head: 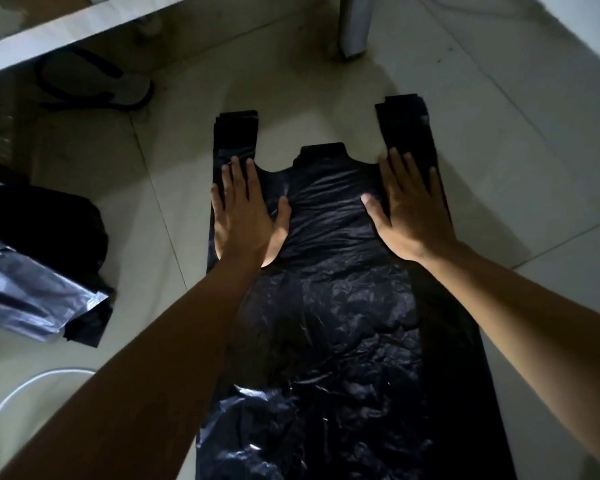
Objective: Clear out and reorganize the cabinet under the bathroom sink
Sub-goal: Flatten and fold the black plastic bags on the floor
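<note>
Pressing flat on black plastic bag [329,289], both palms down, fingers spread, gripping nothing. Left hand [246,216] at bag's 10 o'clock below left handle, right hand [409,209] at 2 o'clock below right handle. Bag lies spread on tile floor [499,133], center frame. Crumpled bags [39,271] at 9 o'clock, sandal [94,84] at 11.

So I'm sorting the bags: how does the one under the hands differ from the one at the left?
The middle bag lies spread flat with handles out, pressed by both hands; the left bag lies crumpled, untouched. Both are dark plastic on the floor.
</note>
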Available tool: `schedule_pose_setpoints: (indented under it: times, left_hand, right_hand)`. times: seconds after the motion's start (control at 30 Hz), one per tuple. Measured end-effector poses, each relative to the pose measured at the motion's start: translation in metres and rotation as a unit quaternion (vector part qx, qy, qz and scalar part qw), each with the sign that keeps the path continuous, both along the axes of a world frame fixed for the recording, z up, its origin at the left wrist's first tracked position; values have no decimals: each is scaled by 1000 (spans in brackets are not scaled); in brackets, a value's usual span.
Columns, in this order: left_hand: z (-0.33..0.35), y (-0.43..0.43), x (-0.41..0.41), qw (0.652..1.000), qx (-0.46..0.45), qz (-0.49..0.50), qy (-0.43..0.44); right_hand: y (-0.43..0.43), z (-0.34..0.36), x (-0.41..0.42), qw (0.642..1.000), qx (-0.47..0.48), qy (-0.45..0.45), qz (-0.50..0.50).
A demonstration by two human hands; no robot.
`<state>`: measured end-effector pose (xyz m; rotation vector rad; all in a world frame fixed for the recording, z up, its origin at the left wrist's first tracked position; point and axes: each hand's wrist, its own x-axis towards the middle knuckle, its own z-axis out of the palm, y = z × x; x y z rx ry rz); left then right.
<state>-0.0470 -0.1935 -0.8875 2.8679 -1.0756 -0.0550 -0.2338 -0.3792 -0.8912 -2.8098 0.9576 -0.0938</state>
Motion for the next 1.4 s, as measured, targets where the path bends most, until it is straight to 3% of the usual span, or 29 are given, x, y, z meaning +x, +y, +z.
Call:
schedule_pose_setpoints:
  times: [0.2,0.3,0.4,0.47,0.57,0.63,0.8,0.93,1.07,1.4]
  left_hand:
    - [2,0,-2,1000,-8,5,-4]
    - [14,1,-7,1000,17,17,-10]
    - [38,4,-24,999,-25,-20,-43]
    - [45,16,-48,995,-93,-29,-18]
    - [36,56,-95,998,-28,-48,42]
    - [22,81,-104,996,35,-66,45]
    - [10,91,-94,994,61,-89,36]
    - [26,97,-114,996,28,-51,60]
    - [21,120,-141,994,52,-59,70]
    - [22,124,-137,995,47,-63,64]
  right_hand:
    - [-3,7,-8,992,75,-99,18]
    - [32,31,-18,988,54,-142,11]
    - [89,46,-50,994,13,-96,43]
    - [109,38,-76,999,14,-33,3]
    - [113,17,-100,998,36,41,-23]
    - [110,11,-102,998,36,48,-16]
    - [108,13,-97,998,34,53,-13]
    - [126,35,-109,999,49,17,-15]
    - [152,26,-144,996,24,66,54]
    - [150,25,-143,996,18,75,54]
